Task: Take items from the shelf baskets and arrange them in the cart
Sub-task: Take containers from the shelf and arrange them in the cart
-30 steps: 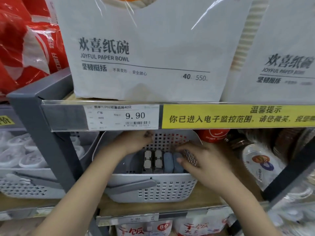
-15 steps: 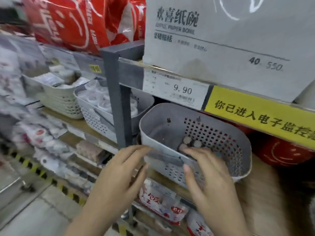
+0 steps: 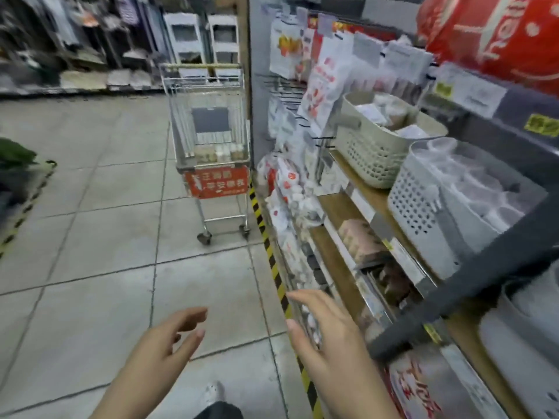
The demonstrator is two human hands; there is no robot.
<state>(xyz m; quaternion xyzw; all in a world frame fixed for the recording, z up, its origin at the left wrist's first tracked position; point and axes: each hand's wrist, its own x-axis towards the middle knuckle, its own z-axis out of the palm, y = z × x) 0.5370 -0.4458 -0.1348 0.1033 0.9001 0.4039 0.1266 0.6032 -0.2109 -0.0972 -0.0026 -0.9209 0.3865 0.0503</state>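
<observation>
- The cart [image 3: 208, 137], a small wire one with a red sign on its front, stands on the tiled floor [image 3: 90, 237] at the end of the shelving, well apart from both hands; a few small pale items sit low inside it, too blurred to name.
- The left hand [image 3: 163, 349] hangs over the floor with fingers loosely spread, holding nothing.
- The right hand [image 3: 326, 337] is beside it, just off the shelf edge, fingers straight and apart, also holding nothing.
- On the wooden shelf [image 3: 341, 207] to the right stand a beige perforated basket [image 3: 372, 155] with packets in it, and nearer the camera a white perforated basket [image 3: 423, 207] of clear plastic pieces.
- A yellow and black striped line [image 3: 272, 261] runs along the floor at the foot of the shelving.
</observation>
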